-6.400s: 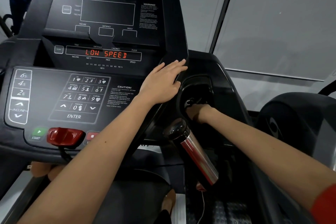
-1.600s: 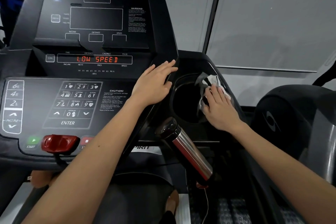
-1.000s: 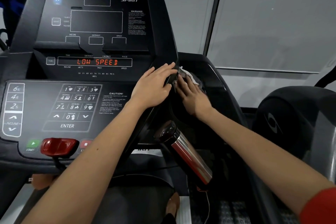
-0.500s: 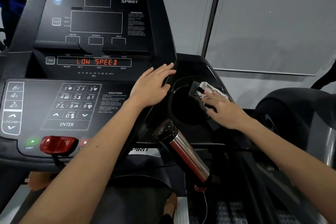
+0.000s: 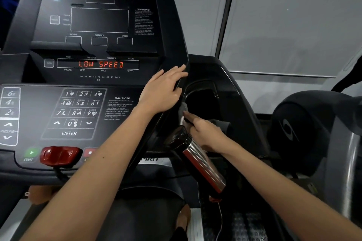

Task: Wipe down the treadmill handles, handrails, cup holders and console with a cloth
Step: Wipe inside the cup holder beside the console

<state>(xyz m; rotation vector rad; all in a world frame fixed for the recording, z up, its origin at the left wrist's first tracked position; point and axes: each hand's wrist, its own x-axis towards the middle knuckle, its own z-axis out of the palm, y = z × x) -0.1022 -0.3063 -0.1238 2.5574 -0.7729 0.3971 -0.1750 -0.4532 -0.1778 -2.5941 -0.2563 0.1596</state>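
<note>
Two bare hands work at the right side of a Spirit treadmill console (image 5: pixel 125 86), seen from the head camera.

The left hand (image 5: pixel 163 89) lies flat on the console's glossy black right edge. Its fingers are straight and close together, the tips reach the rim, and it grips nothing.

The right hand (image 5: pixel 205 135) is lower and to the right, apart from the left. It reaches into the right cup holder (image 5: pixel 216 89), with stretched fingers (image 5: pixel 191 119) pressing the cloth (image 5: pixel 183 109) against the holder's near left wall, just under the console edge. The cloth is grey with a pale strip, and only a small part shows past the fingertips. A grey patch beyond the hand may be more of it, though that cannot be told for sure.

The chrome pulse handle (image 5: pixel 203 166) with its black cap slants down just below the right hand. Whether the two touch cannot be told.

On the console the red display (image 5: pixel 100 64) reads LOW SPEED above the number keypad (image 5: pixel 78 111). Further down sit the green start button (image 5: pixel 31 152) and, beside it, the red safety key (image 5: pixel 59 155).

A neighbouring machine (image 5: pixel 305 129) with a dark grey housing stands to the right, in front of a pale wall.
</note>
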